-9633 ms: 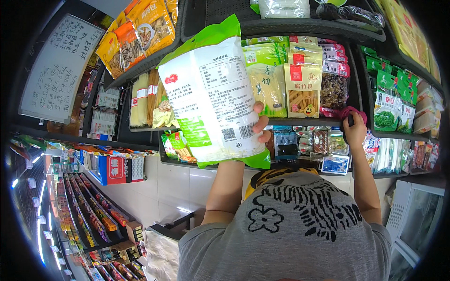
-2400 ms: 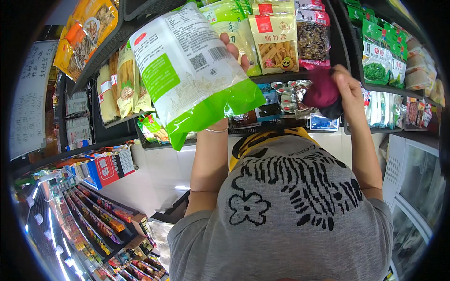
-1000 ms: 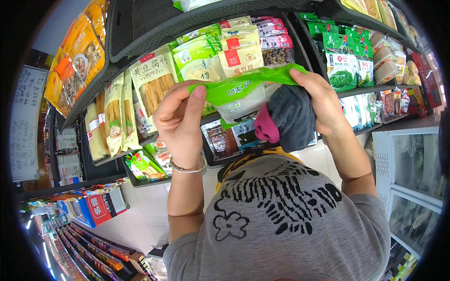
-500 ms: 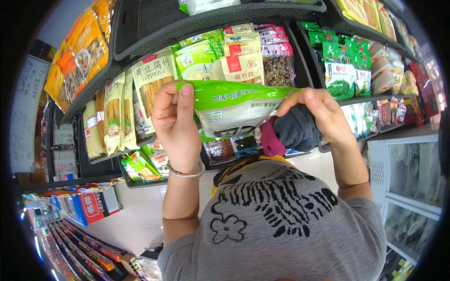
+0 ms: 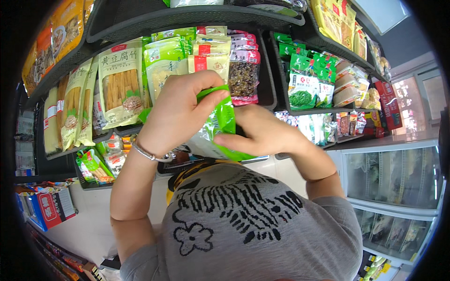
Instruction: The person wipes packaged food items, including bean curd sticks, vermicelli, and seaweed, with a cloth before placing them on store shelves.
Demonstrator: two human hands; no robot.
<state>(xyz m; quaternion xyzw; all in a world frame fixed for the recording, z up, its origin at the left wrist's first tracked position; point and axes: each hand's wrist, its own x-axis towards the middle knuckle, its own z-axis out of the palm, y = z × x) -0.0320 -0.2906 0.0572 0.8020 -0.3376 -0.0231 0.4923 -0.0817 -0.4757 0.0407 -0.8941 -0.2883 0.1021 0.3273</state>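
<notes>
A green and white plastic food packet [image 5: 221, 117] is held between both hands, in front of my chest and before the shelf. My left hand [image 5: 180, 105] is closed, pinching the packet's upper green edge between thumb and fingers. On the packet's right side, my right hand [image 5: 260, 131] grips it with the thumb in front and the fingers mostly hidden behind. The packet stands tilted, its green edge toward the right. Its lower left part is partly covered by my left hand and wrist.
Behind the hands, a black shelf tray [image 5: 267, 77] holds tall bags of dried bean curd sticks [image 5: 121, 79], green-white bags [image 5: 164, 58] and pink-topped bags [image 5: 243, 70]. Green packets [image 5: 304, 82] hang to the right. A glass-door cooler [image 5: 393, 178] stands at far right, a red-blue box [image 5: 49, 206] at lower left.
The packet, earlier stretched out sideways between spread hands, is now turned and bunched. My hands have come closer together. The whole view has swung to the right.
</notes>
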